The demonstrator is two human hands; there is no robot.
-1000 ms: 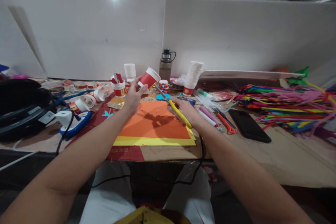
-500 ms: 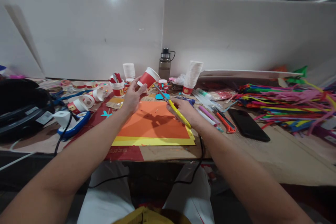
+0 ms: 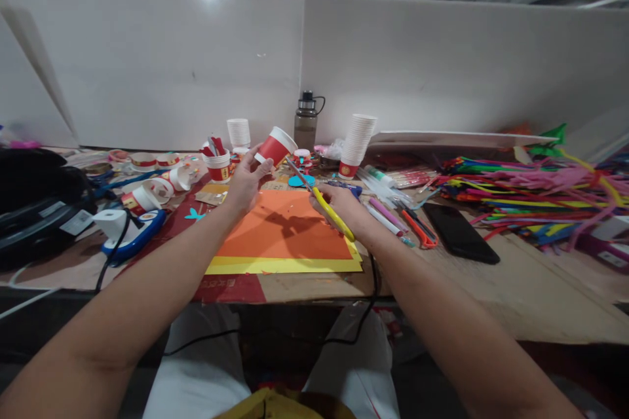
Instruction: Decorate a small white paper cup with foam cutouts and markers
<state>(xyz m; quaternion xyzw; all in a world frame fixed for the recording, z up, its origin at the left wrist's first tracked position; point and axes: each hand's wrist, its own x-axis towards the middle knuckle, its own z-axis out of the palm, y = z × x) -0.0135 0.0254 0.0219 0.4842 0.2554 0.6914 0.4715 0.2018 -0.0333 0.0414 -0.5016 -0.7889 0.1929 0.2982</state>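
A red and white paper cup is tilted in my left hand, its white rim facing up and to the right. My fingers and thumb are wrapped round its lower left part. My right hand grips a pair of scissors with yellow handles. Their blades point up and to the left, with the tips close to the cup's right side; I cannot tell whether they touch it. Below both hands lie orange sheets on top of yellow sheets, with the hands' shadow on them.
Behind stand a stack of paper cups, a water bottle and a cup of red pieces. To the right lie markers, a black phone and colourful pipe cleaners. Cut cups and a blue-white device sit left.
The whole view has shifted very slightly. Both hands keep nearly the same places, with the cup and scissors held as before.
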